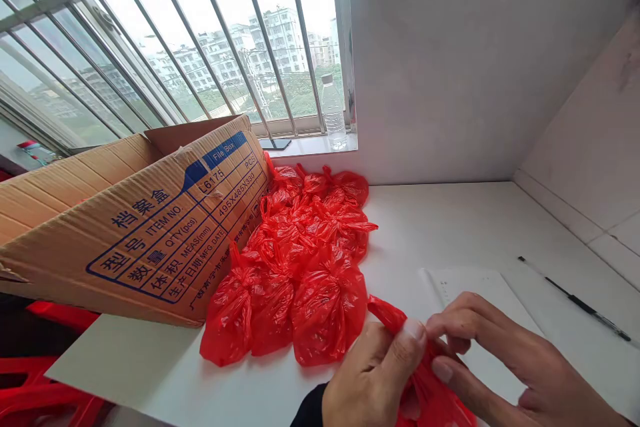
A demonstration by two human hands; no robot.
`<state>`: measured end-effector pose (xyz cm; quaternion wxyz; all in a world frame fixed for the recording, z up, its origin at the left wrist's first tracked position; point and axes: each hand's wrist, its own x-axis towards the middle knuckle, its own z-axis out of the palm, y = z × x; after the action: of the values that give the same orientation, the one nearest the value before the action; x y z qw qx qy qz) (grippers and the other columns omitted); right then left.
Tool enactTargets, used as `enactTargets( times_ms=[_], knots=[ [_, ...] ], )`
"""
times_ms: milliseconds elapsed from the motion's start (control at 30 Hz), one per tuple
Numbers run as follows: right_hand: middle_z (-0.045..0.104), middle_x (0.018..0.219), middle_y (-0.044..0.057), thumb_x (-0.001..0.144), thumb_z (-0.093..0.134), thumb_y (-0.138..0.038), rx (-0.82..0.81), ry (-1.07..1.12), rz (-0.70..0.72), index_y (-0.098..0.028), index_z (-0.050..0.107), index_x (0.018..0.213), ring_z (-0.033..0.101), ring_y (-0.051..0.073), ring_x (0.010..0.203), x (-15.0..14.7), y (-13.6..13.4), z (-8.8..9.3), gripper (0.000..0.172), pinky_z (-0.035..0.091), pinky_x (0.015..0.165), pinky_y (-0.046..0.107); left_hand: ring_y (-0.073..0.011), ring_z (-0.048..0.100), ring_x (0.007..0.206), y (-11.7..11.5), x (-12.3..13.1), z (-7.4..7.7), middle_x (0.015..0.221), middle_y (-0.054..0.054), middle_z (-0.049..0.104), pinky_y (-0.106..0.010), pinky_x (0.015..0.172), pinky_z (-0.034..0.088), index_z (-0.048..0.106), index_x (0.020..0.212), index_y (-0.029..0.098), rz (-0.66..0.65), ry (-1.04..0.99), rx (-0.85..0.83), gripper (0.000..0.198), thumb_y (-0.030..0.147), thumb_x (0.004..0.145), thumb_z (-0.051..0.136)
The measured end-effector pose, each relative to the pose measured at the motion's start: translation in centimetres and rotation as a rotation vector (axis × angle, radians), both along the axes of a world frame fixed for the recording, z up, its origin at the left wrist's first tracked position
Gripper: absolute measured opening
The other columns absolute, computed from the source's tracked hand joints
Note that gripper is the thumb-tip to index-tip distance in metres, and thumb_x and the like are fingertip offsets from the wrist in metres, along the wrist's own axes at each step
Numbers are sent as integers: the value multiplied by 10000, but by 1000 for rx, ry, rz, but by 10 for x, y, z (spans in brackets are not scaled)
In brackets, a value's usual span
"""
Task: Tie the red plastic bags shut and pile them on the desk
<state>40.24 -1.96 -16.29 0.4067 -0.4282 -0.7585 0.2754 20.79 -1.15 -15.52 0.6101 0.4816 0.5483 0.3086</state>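
Note:
My left hand [373, 377] and my right hand [505, 363] meet at the lower middle of the view, both closed on a red plastic bag [435, 397]. The left thumb and fingers pinch the bag's twisted top [387, 312]. My right fingers curl round the same neck from the right. The rest of the bag hangs below my hands, partly hidden by them. Just left of my hands lies a pile of several tied red plastic bags [305, 260] on the white table [450, 227].
A large open cardboard box [135, 227] lies tilted at the left, touching the pile. A sheet of paper [475, 287] lies under my right hand, and a black pen [575, 299] at the right. A clear water bottle [333, 113] stands on the barred windowsill. Red plastic furniture [40, 400] at lower left.

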Motion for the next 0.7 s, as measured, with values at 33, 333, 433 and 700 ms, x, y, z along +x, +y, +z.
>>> enactTargets(
  times_ms=[33, 333, 433, 700],
  knots=[
    [606, 868, -17, 984, 579, -274, 2, -1, 12, -324, 622, 1045, 652, 122, 758, -1, 1, 0, 90, 571, 672, 191, -166, 579, 756, 3, 1, -1, 763, -17, 637, -230, 679, 455, 695, 813, 202, -19, -29, -2, 430, 626, 854, 634],
    [608, 886, 4, 1033, 433, -468, -364, 200, -293, -269, 573, 944, 610, 155, 787, -4, -1, 9, 259, 533, 682, 250, -106, 454, 455, 31, -4, -14, 534, 18, 534, -220, 483, 359, 726, 1109, 152, -153, -415, -117, 480, 537, 962, 480],
    [636, 957, 1, 1000, 515, -486, -359, 195, -257, -292, 581, 1089, 627, 159, 846, -5, 2, 6, 223, 537, 758, 269, -114, 501, 471, 33, -6, -13, 566, -2, 600, -217, 491, 388, 717, 1097, 150, -152, -491, -154, 437, 512, 950, 522],
    [651, 841, -15, 965, 605, -330, -249, 219, -153, -303, 672, 937, 623, 144, 732, -15, -8, 14, 77, 544, 716, 262, -102, 473, 410, 27, -10, -5, 451, 35, 521, -218, 508, 420, 704, 1138, 144, -175, -399, -180, 470, 533, 968, 502]
  ],
)
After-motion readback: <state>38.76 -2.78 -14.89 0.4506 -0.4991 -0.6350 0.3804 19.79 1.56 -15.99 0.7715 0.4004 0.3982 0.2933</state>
